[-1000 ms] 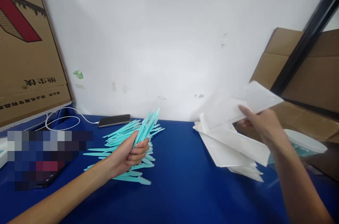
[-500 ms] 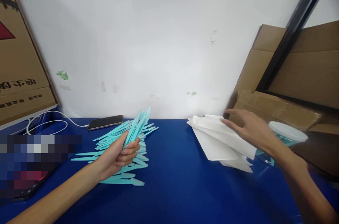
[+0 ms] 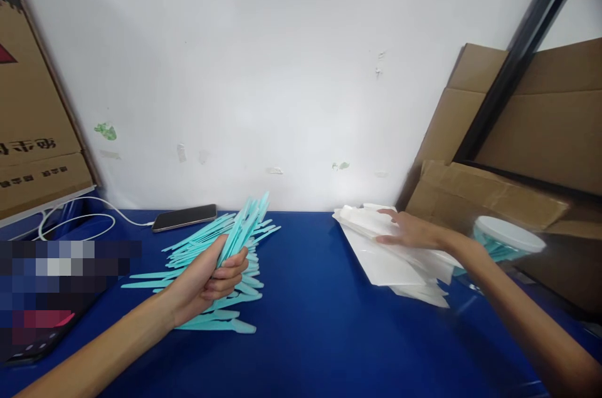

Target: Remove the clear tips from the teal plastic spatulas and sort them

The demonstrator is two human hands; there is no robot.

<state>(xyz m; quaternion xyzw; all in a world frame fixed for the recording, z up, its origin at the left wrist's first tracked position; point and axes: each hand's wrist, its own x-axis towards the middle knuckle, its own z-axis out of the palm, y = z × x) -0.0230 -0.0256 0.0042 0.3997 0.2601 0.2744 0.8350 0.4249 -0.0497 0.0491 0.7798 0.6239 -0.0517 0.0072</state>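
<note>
Left hand (image 3: 221,272), left of centre: fingers curled tight around a bunch of teal sticks (image 3: 244,232), tips angled up and right. The loose pile (image 3: 197,241) lay on the blue table (image 3: 305,341), behind and below that fist.

Right hand (image 3: 409,230), right of centre: thumb and fingers well apart over the white sheets (image 3: 385,266), nothing clearly gripped; couldn't tell whether the fingertips touched. Sheets lay overlapped and skewed; possibly bags, couldn't tell.

Handling, my judgement: thin sheets probably slid or clung, so one loose edge pinched between thumb and finger suited better than a full grab. A firm, not crushing, left grip suited the bunch, tips level and clear of the pile.

Lidded tub (image 3: 510,235) right; phone (image 3: 184,217) behind the pile.
</note>
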